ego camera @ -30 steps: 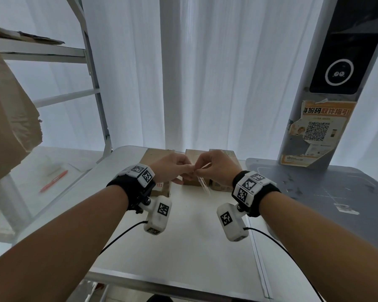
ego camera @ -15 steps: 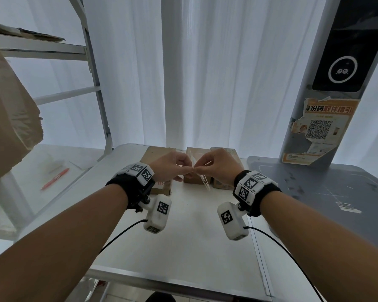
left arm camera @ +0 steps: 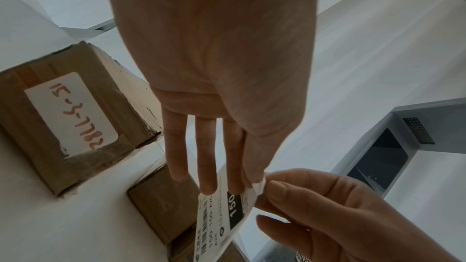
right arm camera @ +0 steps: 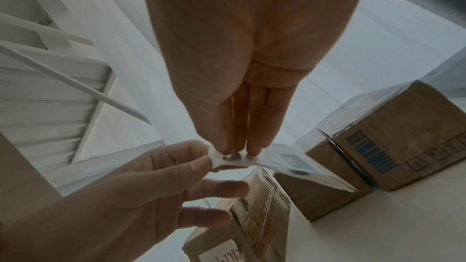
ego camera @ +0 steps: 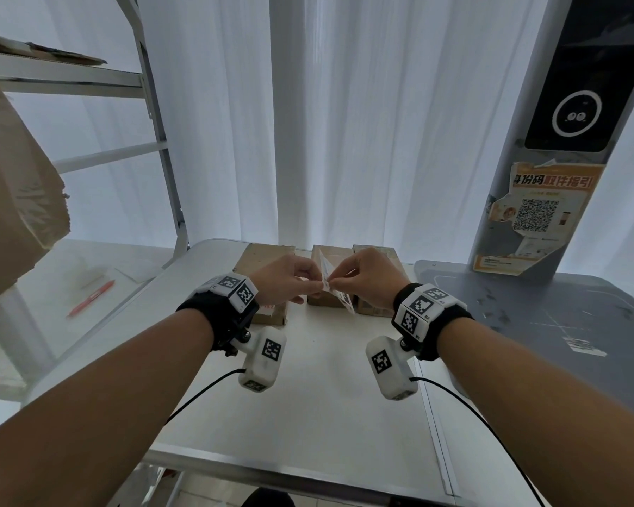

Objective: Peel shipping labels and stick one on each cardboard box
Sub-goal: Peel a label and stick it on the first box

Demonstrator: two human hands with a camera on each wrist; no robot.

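A white shipping label (ego camera: pixel 326 268) with black print hangs in the air over the white table (ego camera: pixel 319 397). My left hand (ego camera: pixel 315 285) and right hand (ego camera: pixel 339 283) both pinch the same corner of it between thumb and fingertips. The left wrist view shows the label (left arm camera: pixel 221 216) with a black "150" block hanging below the pinch. Three cardboard boxes stand in a row just behind the hands: the left box (ego camera: pixel 268 252), which carries a white sticker with red handwriting (left arm camera: pixel 70 115), the middle box (ego camera: pixel 317 300) and the right box (ego camera: pixel 372 309).
A grey kiosk column (ego camera: pixel 538 214) with a QR poster stands on a grey table (ego camera: pixel 546 323) at the right. At the left are a metal shelf frame (ego camera: pixel 162 148), a brown cardboard piece (ego camera: pixel 11 214) and a red pen (ego camera: pixel 92 298). White curtains hang behind.
The hands stay together at the label's corner. The label, which hung down thin below the fingers, now also stands up above them in two spread parts.
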